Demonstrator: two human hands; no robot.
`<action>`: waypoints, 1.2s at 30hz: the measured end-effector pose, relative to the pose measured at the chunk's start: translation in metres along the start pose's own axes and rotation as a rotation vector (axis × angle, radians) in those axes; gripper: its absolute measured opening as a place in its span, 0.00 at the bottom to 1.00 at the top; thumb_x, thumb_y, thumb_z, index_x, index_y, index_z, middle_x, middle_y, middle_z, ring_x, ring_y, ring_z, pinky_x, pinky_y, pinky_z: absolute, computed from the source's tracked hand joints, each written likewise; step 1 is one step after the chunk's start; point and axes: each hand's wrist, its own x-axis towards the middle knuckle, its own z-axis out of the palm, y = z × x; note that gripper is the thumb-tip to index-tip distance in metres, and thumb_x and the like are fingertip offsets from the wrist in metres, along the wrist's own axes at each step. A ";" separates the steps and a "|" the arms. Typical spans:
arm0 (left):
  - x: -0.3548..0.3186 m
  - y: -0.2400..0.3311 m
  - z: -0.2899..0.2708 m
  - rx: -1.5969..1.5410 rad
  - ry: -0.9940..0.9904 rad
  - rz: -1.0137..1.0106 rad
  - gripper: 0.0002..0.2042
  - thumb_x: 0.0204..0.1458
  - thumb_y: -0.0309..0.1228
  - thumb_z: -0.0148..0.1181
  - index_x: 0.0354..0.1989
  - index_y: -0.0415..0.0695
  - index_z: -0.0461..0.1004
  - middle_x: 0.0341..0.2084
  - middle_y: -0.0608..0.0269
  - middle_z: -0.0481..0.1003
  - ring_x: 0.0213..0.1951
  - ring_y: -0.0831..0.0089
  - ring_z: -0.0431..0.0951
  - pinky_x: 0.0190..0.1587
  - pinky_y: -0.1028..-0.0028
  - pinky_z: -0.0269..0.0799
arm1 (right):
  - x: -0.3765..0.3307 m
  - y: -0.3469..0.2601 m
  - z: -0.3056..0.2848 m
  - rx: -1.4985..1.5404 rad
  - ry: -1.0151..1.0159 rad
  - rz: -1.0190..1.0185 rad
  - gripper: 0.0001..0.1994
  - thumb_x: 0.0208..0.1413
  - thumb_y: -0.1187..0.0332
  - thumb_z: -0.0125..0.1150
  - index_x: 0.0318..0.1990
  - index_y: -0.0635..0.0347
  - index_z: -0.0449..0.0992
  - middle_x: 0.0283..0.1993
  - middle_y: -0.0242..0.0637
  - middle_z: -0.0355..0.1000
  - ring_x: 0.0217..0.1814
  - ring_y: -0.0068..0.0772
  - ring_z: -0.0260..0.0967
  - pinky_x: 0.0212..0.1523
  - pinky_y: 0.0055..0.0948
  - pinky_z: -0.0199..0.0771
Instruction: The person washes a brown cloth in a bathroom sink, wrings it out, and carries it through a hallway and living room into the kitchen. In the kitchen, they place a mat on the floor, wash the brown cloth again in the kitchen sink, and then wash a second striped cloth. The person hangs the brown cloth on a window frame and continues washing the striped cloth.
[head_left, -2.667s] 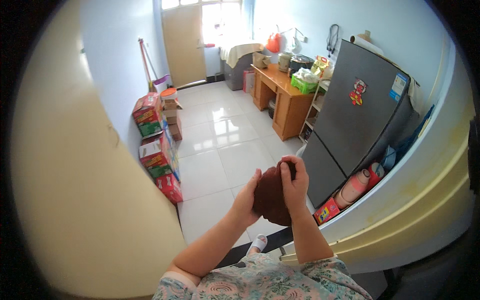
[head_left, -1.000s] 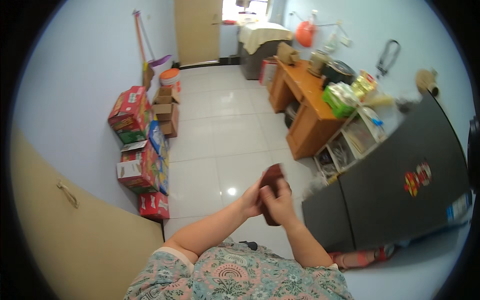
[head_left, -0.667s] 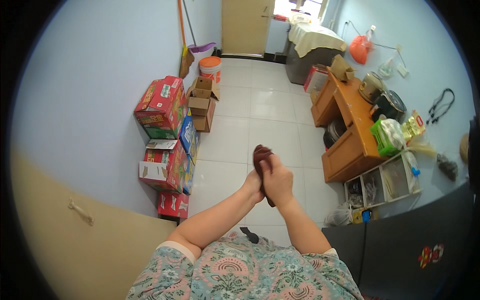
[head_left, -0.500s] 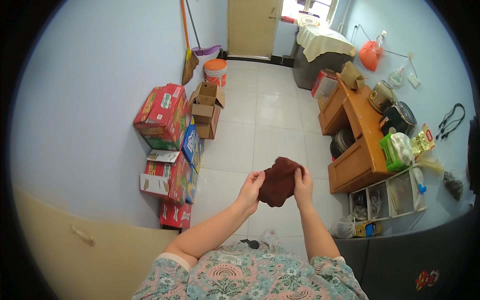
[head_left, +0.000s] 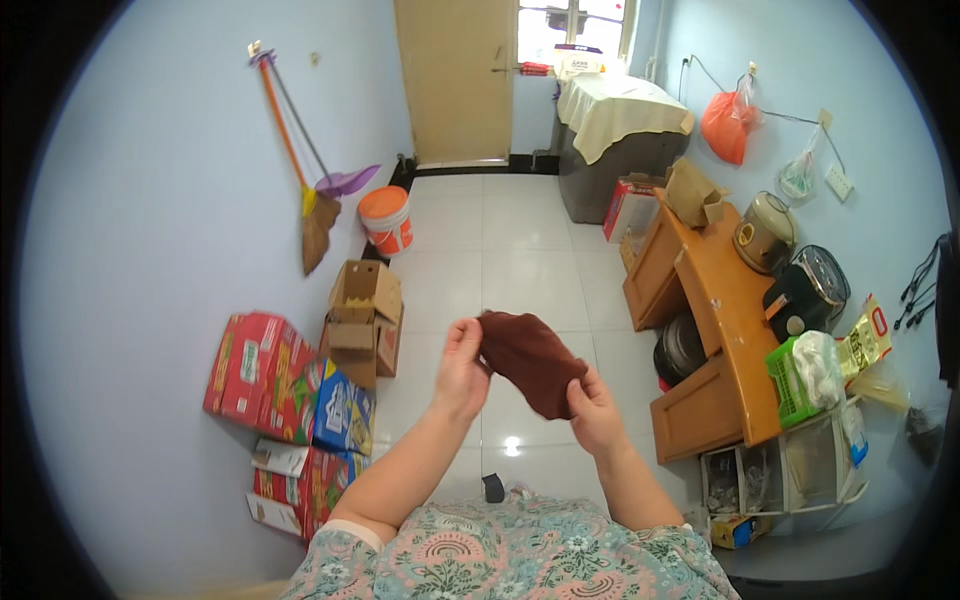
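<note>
A dark brown cloth [head_left: 530, 362] is held up in front of me, stretched slantwise between both hands. At its upper left end, my left hand [head_left: 463, 372] is closed, thumb and fingers gripping the edge. Lower down on the other side, my right hand [head_left: 596, 408] pinches the opposite end between thumb and fingers. The fabric looks soft and folded over; whether it is a garment or a plain rag I cannot tell. It hangs in the air above the tiled floor.
Red cartons [head_left: 262, 375] and an open cardboard box [head_left: 365, 310] are stacked along the left wall, with an orange-lidded bucket [head_left: 387, 220] beyond. On the right stand a wooden desk [head_left: 720, 290] bearing a rice cooker [head_left: 765, 235] and a white rack [head_left: 785, 470]. A door [head_left: 455, 80] is at the far end.
The cloth has gone from a bunched, roughly upright shape to a longer slanted one. My left hand has moved left and my right hand lower. The view has tilted up and shifted.
</note>
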 end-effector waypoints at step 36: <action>0.907 -0.055 0.046 0.274 -0.444 -0.239 0.09 0.60 0.32 0.43 0.31 0.42 0.68 0.16 0.69 0.66 0.15 0.83 0.61 0.19 0.84 0.57 | 0.876 0.016 -0.311 0.744 0.007 0.048 0.26 0.59 0.41 0.32 0.48 0.50 0.67 0.43 0.30 0.67 0.48 0.26 0.64 0.54 0.28 0.63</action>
